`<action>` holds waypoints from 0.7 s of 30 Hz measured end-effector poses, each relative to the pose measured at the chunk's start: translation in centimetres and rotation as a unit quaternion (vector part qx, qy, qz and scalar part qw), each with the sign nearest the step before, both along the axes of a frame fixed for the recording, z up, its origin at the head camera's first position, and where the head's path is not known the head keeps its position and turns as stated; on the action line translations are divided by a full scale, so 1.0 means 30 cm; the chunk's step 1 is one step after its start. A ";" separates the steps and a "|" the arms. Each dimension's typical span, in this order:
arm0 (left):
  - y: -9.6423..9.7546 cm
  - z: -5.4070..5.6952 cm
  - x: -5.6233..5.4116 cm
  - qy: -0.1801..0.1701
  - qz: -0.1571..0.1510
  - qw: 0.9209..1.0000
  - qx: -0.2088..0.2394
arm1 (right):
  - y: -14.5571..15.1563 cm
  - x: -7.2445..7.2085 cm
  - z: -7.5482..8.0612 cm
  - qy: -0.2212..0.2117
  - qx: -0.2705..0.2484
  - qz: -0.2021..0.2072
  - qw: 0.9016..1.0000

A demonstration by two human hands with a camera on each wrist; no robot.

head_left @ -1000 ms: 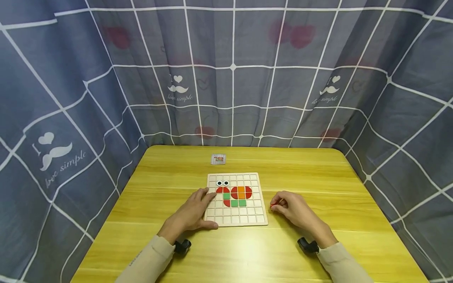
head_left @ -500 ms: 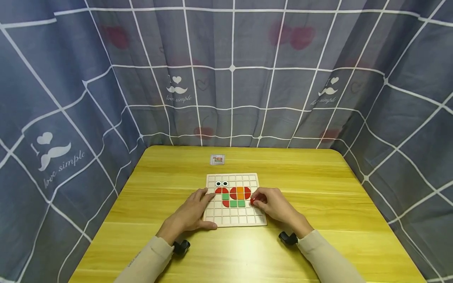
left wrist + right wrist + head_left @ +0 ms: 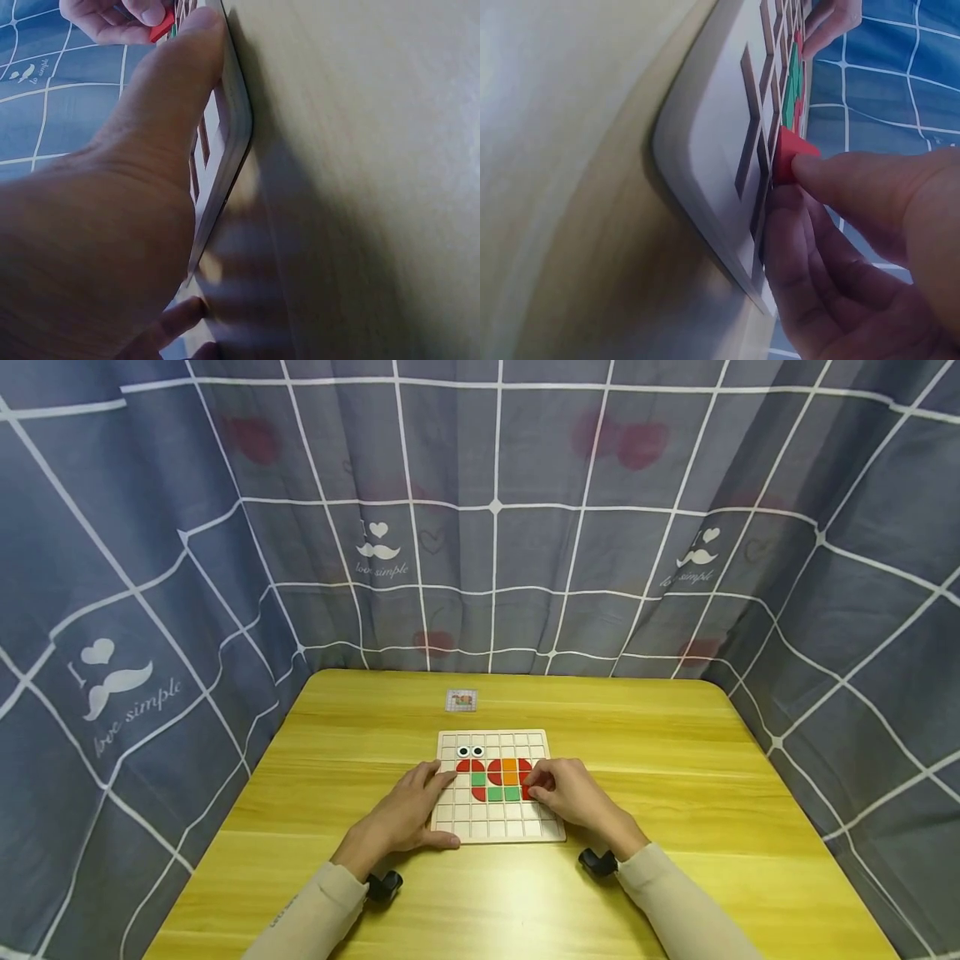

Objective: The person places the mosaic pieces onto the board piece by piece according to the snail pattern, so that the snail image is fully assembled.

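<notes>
A pale wooden grid board (image 3: 498, 832) lies on the table with red, green and orange pieces set in its cells. Two round eye pieces (image 3: 471, 752) sit near its top left. My right hand (image 3: 576, 793) pinches a red piece (image 3: 786, 156) between thumb and fingers, at the cell just right of the green squares (image 3: 502, 793). In the right wrist view this piece is tilted at the board's surface, its far side hidden. My left hand (image 3: 405, 810) rests along the board's left side, its fingers extended and its thumb on the front left corner.
A small card (image 3: 461, 700) printed with a similar coloured figure on a grid lies behind the board. The yellow wood-grain table (image 3: 637, 718) ends at a grey-blue checked curtain (image 3: 450, 552) at the back and sides.
My right hand has moved left from the bare table to the board's right part, bringing the red piece to the cell beside the green squares. The left hand has stayed in place.
</notes>
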State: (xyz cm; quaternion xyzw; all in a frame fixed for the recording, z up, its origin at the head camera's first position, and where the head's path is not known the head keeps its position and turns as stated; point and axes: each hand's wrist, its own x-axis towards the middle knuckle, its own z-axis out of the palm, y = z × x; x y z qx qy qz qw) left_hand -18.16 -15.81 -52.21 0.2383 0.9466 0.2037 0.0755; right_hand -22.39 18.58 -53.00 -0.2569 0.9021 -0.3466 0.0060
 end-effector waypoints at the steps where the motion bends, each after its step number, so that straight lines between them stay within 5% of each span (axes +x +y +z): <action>1: 0.000 -0.001 0.000 0.001 0.001 1.000 -0.001 | -0.001 0.000 -0.001 -0.002 -0.002 0.000 1.000; 21: -0.002 -0.002 -0.004 0.001 -0.002 1.000 -0.005 | -0.014 0.013 -0.006 0.004 0.034 -0.043 0.998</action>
